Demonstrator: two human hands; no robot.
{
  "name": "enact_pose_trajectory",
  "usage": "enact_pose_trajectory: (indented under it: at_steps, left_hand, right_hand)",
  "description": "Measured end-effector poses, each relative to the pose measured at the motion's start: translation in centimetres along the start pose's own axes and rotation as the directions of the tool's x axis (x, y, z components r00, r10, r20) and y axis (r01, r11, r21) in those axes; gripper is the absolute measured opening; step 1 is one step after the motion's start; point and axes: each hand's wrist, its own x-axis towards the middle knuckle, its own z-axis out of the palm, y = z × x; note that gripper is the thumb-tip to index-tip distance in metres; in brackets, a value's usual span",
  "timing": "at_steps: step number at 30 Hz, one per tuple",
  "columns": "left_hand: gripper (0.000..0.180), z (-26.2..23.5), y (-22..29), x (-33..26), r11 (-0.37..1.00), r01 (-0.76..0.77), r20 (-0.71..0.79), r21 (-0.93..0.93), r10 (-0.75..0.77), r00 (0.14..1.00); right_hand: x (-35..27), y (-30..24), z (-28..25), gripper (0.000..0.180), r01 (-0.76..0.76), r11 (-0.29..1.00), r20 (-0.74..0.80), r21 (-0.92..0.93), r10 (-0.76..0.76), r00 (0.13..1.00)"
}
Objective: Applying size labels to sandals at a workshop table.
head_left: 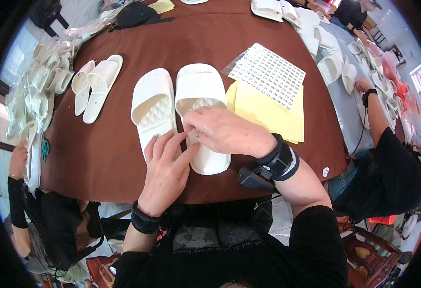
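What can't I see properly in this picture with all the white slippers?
Head view:
- Right slipper in front: part of its footbed is hidden behind the right hand.
- Whether the right hand pinches something small: its own curled fingers hide that.
- Far slipper: mostly cut off by the top edge.
- Bagged slippers: too blurred by crinkled, shiny plastic to count.

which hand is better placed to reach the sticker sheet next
Probably the right hand: it is over the right slipper, closer to the sticker sheet; the left hand is farther left.
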Motion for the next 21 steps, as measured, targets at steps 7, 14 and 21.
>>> enact_pose_trajectory:
  at_steps: [7,14,21]
  left_hand:
    - [0.037,0.7,-0.3,-0.9,0.999,0.003,-0.035,0.049,-0.002,0.999]
    - [0.038,0.8,-0.5,-0.9,0.999,-0.009,-0.060,0.032,0.011,0.998]
    - [0.038,0.9,-0.6,-0.9,0.999,-0.042,-0.102,0.031,0.044,0.994]
  right_hand:
    - [0.2,-0.2,-0.2,0.009,-0.022,0.999,0.023,0.037,0.021,1.000]
    - [0.1,-0.9,-1.2,0.009,-0.059,0.988,-0.020,0.140,0.063,0.998]
    - [-0.5,-1.0,-2.6,0.013,-0.004,0.982,-0.150,0.189,0.032,0.988]
